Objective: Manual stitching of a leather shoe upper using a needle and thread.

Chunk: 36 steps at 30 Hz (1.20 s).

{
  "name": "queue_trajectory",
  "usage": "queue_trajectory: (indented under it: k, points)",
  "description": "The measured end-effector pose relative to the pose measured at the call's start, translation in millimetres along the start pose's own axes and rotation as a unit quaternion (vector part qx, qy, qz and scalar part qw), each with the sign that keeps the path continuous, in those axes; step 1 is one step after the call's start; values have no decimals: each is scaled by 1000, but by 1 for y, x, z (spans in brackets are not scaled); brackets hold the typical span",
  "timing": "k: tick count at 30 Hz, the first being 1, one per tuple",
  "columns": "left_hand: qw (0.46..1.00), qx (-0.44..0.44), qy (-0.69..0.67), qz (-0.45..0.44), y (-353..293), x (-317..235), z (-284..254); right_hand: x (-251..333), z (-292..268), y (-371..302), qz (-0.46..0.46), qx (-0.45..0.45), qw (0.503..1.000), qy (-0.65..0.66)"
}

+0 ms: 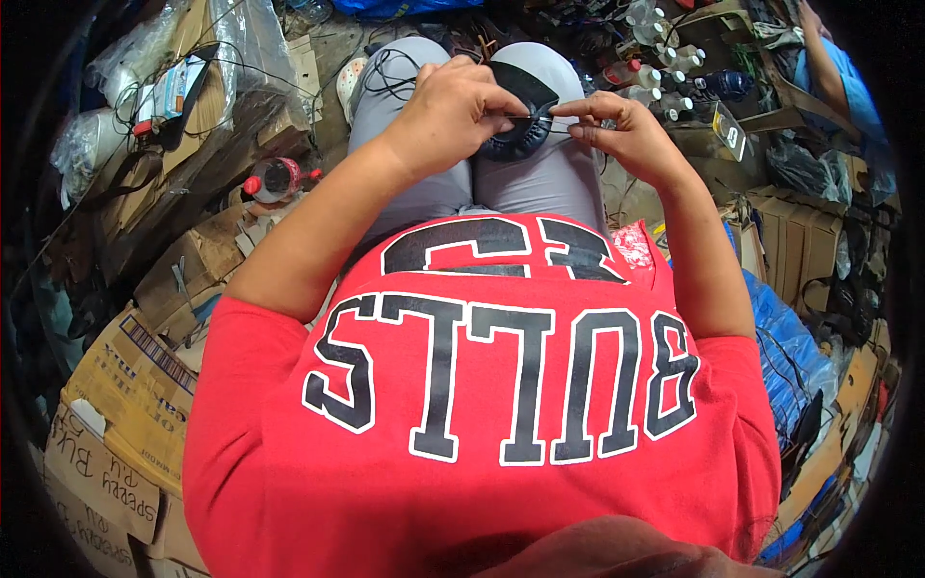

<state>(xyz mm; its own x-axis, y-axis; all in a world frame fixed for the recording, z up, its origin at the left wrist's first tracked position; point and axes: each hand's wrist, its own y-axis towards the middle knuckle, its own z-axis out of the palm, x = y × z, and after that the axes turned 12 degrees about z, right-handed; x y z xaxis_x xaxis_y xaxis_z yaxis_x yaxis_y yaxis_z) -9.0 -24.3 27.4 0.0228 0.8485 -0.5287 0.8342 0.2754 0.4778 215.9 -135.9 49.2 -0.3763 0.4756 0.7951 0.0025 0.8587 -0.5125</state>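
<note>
On my lap, between my knees, lies a black shoe upper (525,142) with a puckered, stitched-looking edge; my fingers hide part of it. My left hand (453,108) is closed in a pinch over its left side. From the other side, my right hand (617,130) pinches with thumb and forefinger at its right edge. A thin thread (554,124) runs taut between the two pinches, across the upper; whether a needle is on it is too small to tell. Loops of dark cord (390,75) hang over my left knee, beside my left hand.
Several small bottles (674,67) stand at the far right, near another person's arm (826,77). A red-capped bottle (279,180) lies to my left. Flattened cardboard (125,385), plastic bags and scraps surround me, with a blue plastic sheet (785,356) at the right.
</note>
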Motion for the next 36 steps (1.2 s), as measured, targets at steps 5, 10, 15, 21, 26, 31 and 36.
queue_trajectory:
  k: [5,10,15,21,26,31,36]
  points:
    - [979,-3,-130,-156,-7,-1,9,-10,11,3,20,12,992,122]
    - [951,6,-198,-238,3,-2,19,-12,16,6,29,-14,995,96]
    - [910,-4,-314,-272,1,11,37,-2,20,7,35,-14,991,130]
    - [957,78,-201,-194,22,2,13,21,14,11,43,-10,998,49]
    - [992,109,-16,-64,14,15,-11,1,-3,19,-11,-24,999,32]
    - [969,156,-115,-155,16,9,-13,-17,-9,14,6,-2,991,130]
    - [963,157,-148,-162,25,5,0,-20,-1,1,33,-35,997,61]
